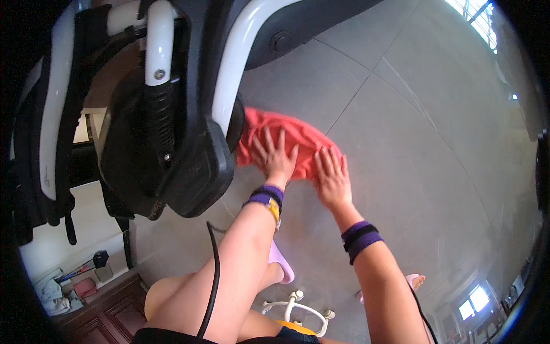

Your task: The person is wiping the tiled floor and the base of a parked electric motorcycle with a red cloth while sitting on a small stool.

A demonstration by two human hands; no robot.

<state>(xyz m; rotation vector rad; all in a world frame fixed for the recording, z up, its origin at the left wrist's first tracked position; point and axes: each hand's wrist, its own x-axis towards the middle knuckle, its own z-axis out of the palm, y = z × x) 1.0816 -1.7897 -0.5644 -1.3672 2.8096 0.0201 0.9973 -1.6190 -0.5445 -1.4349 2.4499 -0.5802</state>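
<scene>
A coral-red cloth (pixel 303 135) lies crumpled on the grey tile floor, its left end against the dark round part at the foot of a white-and-black machine with a spring strut. My left hand (pixel 275 157) rests on the cloth with its fingers spread. At the cloth's lower right edge my right hand (pixel 332 178) lies with fingers stretched out over the fabric. Both palms face down. Neither hand grips the cloth. Purple wristbands circle both wrists.
The machine's black housing (pixel 195 166) and white frame tube (pixel 240 46) stand close at the left. Below, a white wheeled stool base (pixel 295 312) is near my feet in pink slippers. A black cable (pixel 215 275) hangs across my left forearm. Dark wooden cabinet (pixel 109 315) at lower left.
</scene>
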